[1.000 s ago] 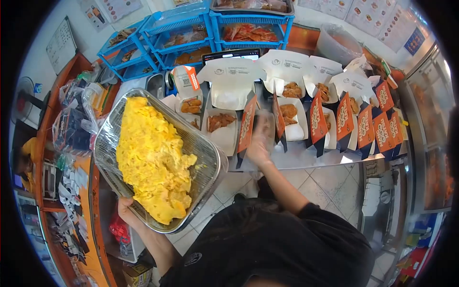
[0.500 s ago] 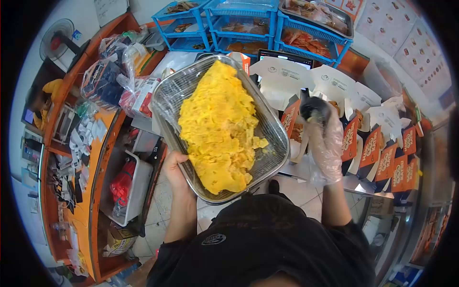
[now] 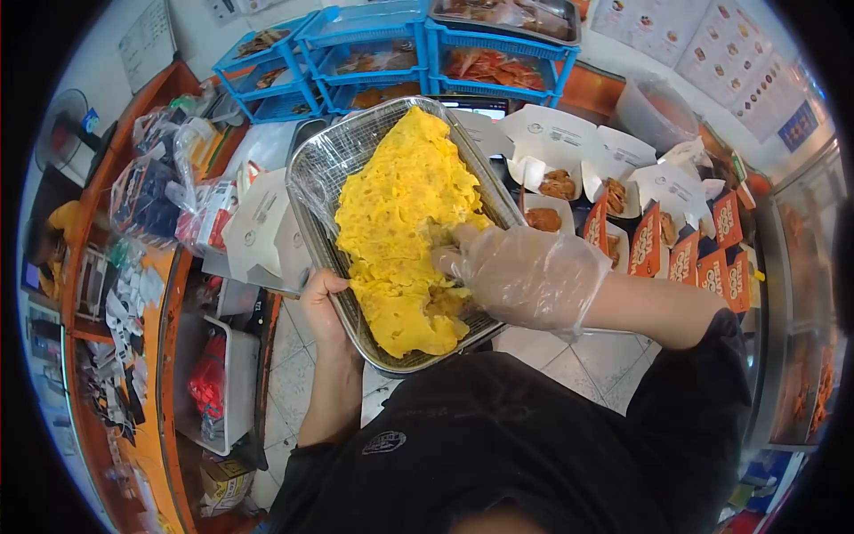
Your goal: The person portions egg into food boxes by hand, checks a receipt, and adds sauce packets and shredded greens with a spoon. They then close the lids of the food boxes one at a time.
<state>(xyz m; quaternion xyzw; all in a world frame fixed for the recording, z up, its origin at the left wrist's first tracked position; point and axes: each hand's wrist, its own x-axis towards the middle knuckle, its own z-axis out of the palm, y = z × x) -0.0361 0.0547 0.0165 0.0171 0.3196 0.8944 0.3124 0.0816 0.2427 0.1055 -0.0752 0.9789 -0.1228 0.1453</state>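
Observation:
My left hand (image 3: 326, 307) grips the left edge of a metal tray (image 3: 498, 198), thumb over the rim. A large yellow egg-like mass (image 3: 396, 209) fills much of the tray, on clear plastic wrap. My right hand (image 3: 525, 271), in a clear plastic glove, reaches in from the right with its fingertips curled into the right side of the yellow food. What lies between those fingertips is hidden. Beyond this hand stand open takeaway boxes (image 3: 551, 133) with brown pieces of food (image 3: 558, 184) in them.
Blue racks (image 3: 365, 58) with trays of food stand at the back. Orange-labelled boxes (image 3: 648, 240) line the right counter. A clear tub (image 3: 658, 111) is behind them. Wrapped packages (image 3: 147, 191) and an orange shelf (image 3: 156, 356) are at left, beside a white bin (image 3: 236, 383).
My right hand has moved left and down from above the boxes into the yellow food; the dark object near its fingers no longer shows. The view has shifted right.

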